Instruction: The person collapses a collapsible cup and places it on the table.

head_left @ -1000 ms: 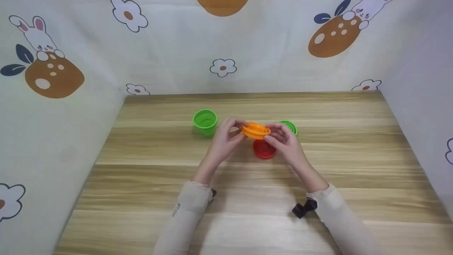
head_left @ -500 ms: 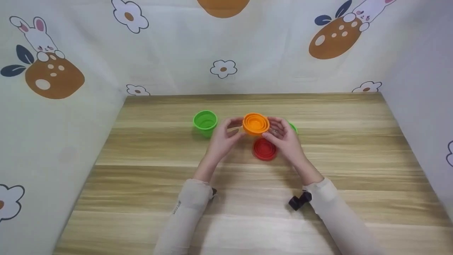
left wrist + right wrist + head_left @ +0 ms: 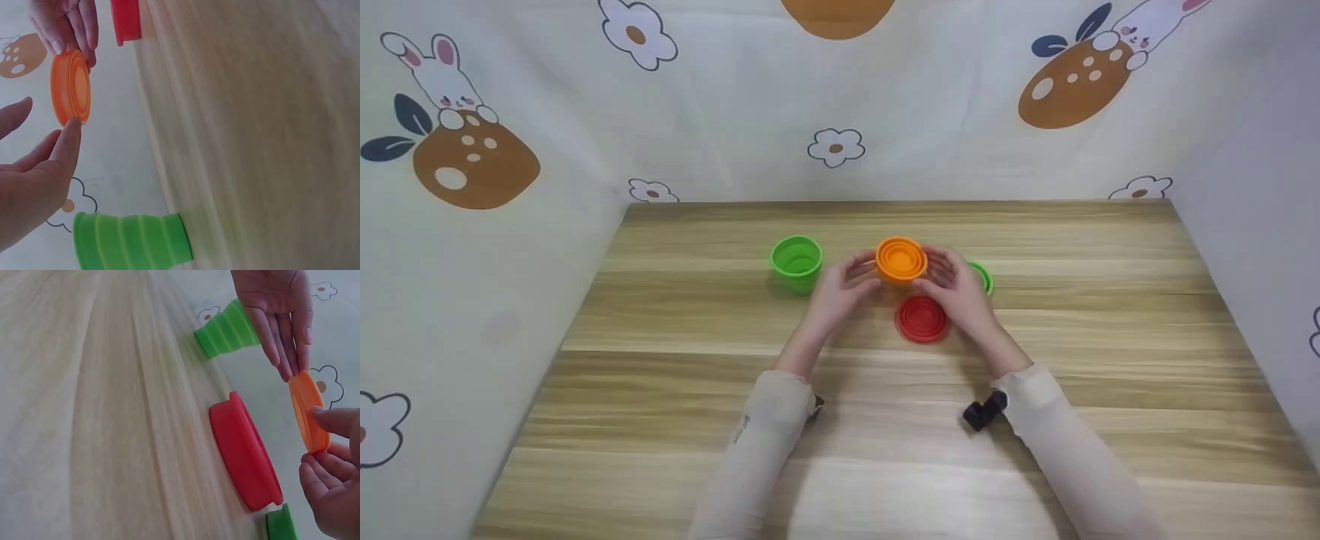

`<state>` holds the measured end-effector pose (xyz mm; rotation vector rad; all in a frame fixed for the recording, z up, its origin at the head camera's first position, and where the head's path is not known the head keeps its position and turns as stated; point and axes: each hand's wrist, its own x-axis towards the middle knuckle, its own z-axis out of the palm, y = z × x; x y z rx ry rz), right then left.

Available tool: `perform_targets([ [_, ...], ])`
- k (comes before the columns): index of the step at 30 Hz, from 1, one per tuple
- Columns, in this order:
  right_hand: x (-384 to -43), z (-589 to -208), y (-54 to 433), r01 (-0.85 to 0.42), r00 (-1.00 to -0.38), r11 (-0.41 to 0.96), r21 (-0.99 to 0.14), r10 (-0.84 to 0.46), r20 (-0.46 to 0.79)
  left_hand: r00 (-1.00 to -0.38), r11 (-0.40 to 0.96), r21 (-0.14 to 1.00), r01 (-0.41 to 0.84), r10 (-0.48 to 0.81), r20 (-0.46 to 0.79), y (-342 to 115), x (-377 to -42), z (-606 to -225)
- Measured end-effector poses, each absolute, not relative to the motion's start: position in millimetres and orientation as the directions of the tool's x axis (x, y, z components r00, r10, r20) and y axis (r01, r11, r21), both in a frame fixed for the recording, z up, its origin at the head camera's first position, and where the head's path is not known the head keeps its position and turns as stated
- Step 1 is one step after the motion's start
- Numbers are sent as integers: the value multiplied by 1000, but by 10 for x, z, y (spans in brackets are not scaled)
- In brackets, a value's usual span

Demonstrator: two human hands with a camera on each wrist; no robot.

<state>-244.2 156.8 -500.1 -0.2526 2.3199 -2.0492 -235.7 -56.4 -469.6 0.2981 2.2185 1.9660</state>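
An orange collapsible cup (image 3: 901, 258), folded flat with its rings facing up, is held above the table. My right hand (image 3: 956, 289) pinches its right side, thumb (image 3: 332, 419) at the rim and fingers beneath. On the other side, my left hand (image 3: 840, 292) has nearly straight fingers touching the cup's edge, while its thumb stands apart from it. Just nearer than the orange cup, a flattened red collapsible cup (image 3: 922, 319) sits on the table. To the left stands an extended green collapsible cup (image 3: 797, 259), upright.
A second green cup (image 3: 982, 278), low and mostly hidden behind the right hand, lies to the right of the red one. The wooden table (image 3: 660, 405) meets a patterned cloth wall (image 3: 720, 112) at the back. Black wrist cameras (image 3: 985, 411) sit at both cuffs.
The orange cup has tipped from tilted to facing upward and shifted slightly toward the back. My left thumb has come away from it, and the right hand has moved a little left.
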Motion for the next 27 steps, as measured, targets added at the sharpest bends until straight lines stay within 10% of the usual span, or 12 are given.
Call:
perform_targets([
  [27, -2513, -5023, 1519, 0, -937, 285, -959, -334, -99, -931, 274, 943, -189, 256, -261, -581, -2429, -4767],
])
